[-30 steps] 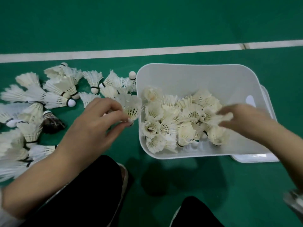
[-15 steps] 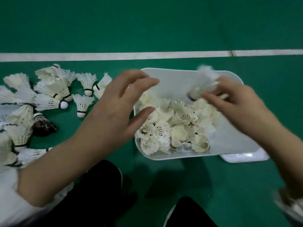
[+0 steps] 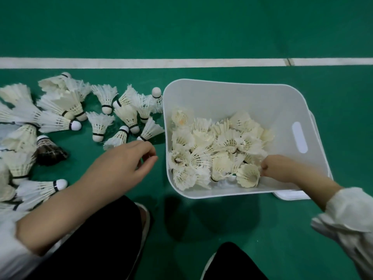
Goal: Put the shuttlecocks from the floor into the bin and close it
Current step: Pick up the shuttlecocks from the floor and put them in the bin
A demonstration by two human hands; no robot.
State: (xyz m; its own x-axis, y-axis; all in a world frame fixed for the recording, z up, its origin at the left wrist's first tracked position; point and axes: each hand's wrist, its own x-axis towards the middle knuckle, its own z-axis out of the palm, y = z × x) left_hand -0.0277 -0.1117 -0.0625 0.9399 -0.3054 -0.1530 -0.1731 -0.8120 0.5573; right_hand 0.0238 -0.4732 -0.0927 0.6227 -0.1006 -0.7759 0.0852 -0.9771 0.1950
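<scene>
**Q.** Which step is shown, and where do the shuttlecocks lie?

**A.** Mid-transfer, by the look of it. One heap of shuttlecocks (image 3: 218, 150) already fills the near half of the white bin (image 3: 232, 91); a larger scatter (image 3: 76, 118) lies on the green floor (image 3: 181, 27) to its left. One pale shuttlecock (image 3: 249, 175) sits at the near right of the heap, touching the fingertips of the right hand (image 3: 282, 168) — curled, but whether they pinch it or have let go cannot be told.

**Q.** And the other hand?

**A.** The left hand (image 3: 125, 160) hovers over the floor, fingers loosely bent and holding nothing; the nearest shuttlecock (image 3: 150, 130) lies just beyond its fingertips (image 3: 151, 151).

**Q.** What does the next move call for?

**A.** Probably a short reach and a pinch on that one — then many more. The lid (image 3: 292, 194), peeking out beneath the bin's right side, must wait.
</scene>
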